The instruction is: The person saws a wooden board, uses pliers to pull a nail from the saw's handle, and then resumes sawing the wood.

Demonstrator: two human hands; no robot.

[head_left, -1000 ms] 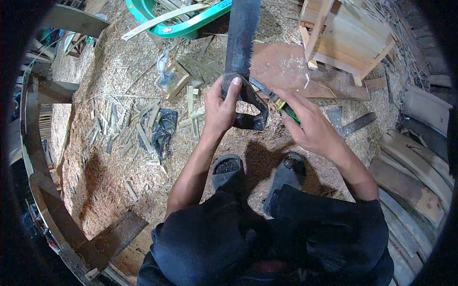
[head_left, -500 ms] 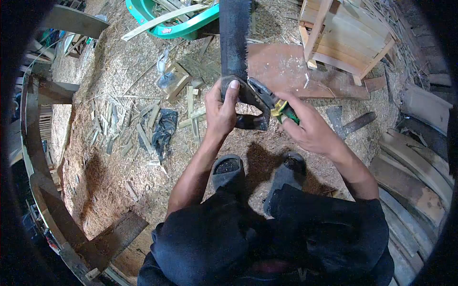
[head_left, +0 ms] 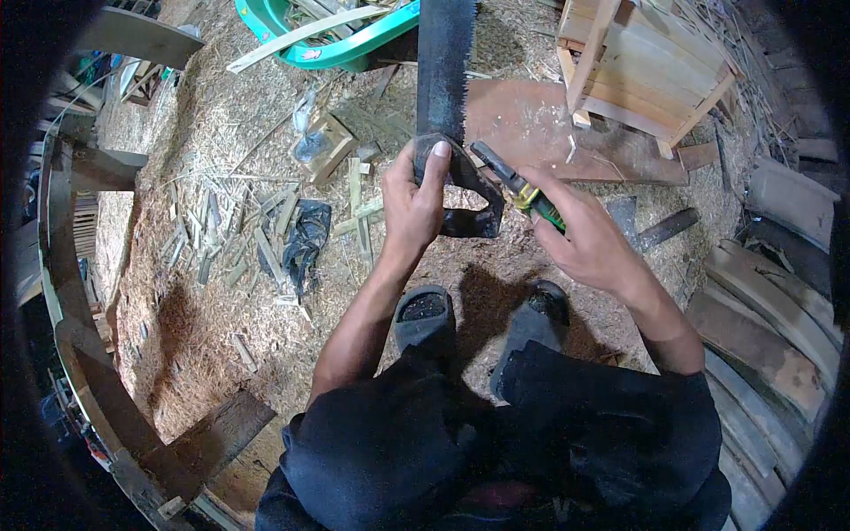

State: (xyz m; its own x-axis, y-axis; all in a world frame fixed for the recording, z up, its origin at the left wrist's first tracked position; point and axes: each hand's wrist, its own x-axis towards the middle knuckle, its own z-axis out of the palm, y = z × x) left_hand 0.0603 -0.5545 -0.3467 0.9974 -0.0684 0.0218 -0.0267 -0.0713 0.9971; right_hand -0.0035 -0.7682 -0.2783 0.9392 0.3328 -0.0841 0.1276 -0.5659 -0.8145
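Observation:
My left hand [head_left: 413,195] grips a hand saw [head_left: 443,75] near the top of its dark handle, the thumb lying over it. The toothed blade points away from me, with its teeth on the right. My right hand [head_left: 580,226] is closed around pliers [head_left: 522,189] with green and yellow grips. The dark jaws of the pliers point up and left, just right of the saw handle, with a small gap between them.
Wood scraps [head_left: 208,221] and a black plastic bag [head_left: 305,243] lie on the sawdust-covered floor. A green tub [head_left: 354,46] of wood strips is at the top. A wooden frame [head_left: 651,75] and a brown board [head_left: 522,124] are at upper right; curved planks [head_left: 761,336] lie right.
The saw has shifted slightly right and its handle has turned a little. The pliers have come away from the handle's edge, and my right hand has moved slightly right.

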